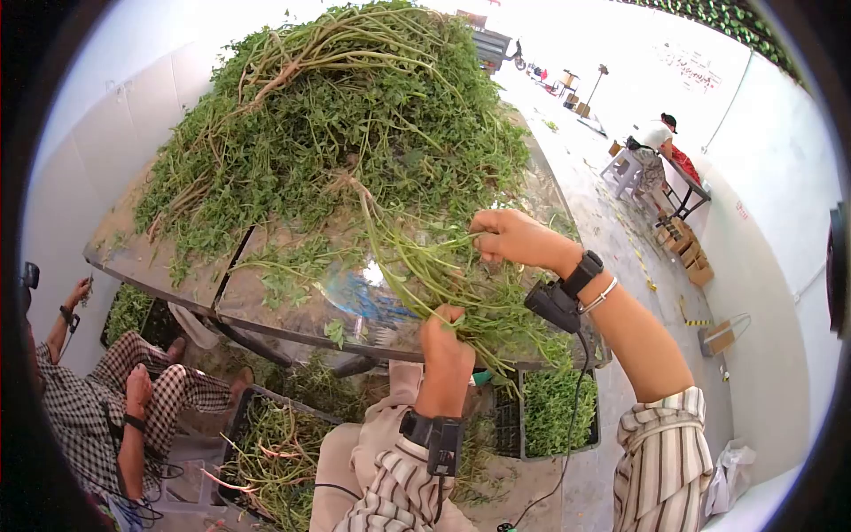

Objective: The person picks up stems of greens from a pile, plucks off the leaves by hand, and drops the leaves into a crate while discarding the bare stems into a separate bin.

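A loose bunch of leafy green stems (417,266), its pale root end pointing away from me, lies across the near edge of the table. My left hand (446,341) is closed around the lower stems, with leaves hanging past it over the edge. Higher and to the right, my right hand (514,239) has its fingers curled in a pinch at thin stems of the same bunch; the fingertips are partly hidden. Behind both hands rises a big heap of the same leafy plants (355,133), with brown roots showing in places.
The table (266,301) has a dark rim and scattered leaves. Below it stand a crate of stems (275,452) and a tray of small greens (558,408). A co-worker in checked clothes (89,399) sits at left; another person (651,146) sits far right. A cable (567,443) hangs from my right wrist.
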Available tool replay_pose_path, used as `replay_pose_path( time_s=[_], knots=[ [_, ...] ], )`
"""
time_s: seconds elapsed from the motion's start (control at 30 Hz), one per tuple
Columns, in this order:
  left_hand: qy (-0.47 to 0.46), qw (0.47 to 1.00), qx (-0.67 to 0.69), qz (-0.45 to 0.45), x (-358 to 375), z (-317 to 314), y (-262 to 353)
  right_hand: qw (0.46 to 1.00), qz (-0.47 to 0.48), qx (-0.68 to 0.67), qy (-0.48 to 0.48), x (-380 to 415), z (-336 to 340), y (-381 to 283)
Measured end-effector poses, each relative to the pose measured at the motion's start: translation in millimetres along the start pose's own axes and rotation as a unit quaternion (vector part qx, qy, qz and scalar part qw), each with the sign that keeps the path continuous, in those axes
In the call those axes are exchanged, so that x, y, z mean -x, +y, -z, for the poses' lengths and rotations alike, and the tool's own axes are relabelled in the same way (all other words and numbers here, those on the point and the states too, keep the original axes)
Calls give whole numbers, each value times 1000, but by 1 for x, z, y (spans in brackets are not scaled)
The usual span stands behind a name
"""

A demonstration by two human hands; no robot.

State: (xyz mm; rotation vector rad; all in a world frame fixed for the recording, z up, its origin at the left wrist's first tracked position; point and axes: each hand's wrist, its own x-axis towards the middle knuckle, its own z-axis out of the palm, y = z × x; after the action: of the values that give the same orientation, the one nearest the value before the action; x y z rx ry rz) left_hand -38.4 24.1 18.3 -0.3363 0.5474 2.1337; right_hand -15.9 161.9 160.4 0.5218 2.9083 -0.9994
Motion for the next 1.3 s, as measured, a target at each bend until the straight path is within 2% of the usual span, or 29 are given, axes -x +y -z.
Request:
replay_pose_path(
  time_s=[0.07,0.2,0.27,0.4,0.47,0.57,0.7,0.8,0.9,1.0,1.1,1.17,1.3],
  knots=[
    [-96,995,30,-26,0,-1,1,1000,-22,-8,-17,2,4,0],
    [-88,996,29,-15,15,-19,10,1000,9,-5,-12,5,5,12],
    [-67,997,30,-27,16,-20,10,982,101,160,18,4,5,18],
    [-75,995,61,-39,3,-11,4,983,58,173,-21,13,0,-1],
    [-105,989,69,-80,2,-7,4,986,85,142,-13,15,-9,0],
    [-120,984,94,-87,1,-7,5,988,111,111,-2,17,-19,2],
    [-100,994,34,-30,10,-9,12,992,64,97,-50,26,-27,-12],
    [-76,996,44,-33,6,-13,11,984,116,129,-45,27,-34,-10],
    [-50,997,28,-53,3,-11,9,976,149,156,-27,30,-33,-12],
    [-29,995,-16,-89,-3,-3,7,983,126,136,-14,35,-22,-24],
    [-51,991,-15,-120,-8,0,5,992,99,77,-3,34,-11,-20],
    [-29,990,-54,-130,-5,-2,6,974,167,146,40,29,-9,-11],
    [-33,990,-50,-126,-6,-3,6,968,172,179,39,29,-10,-11]
  ],
)
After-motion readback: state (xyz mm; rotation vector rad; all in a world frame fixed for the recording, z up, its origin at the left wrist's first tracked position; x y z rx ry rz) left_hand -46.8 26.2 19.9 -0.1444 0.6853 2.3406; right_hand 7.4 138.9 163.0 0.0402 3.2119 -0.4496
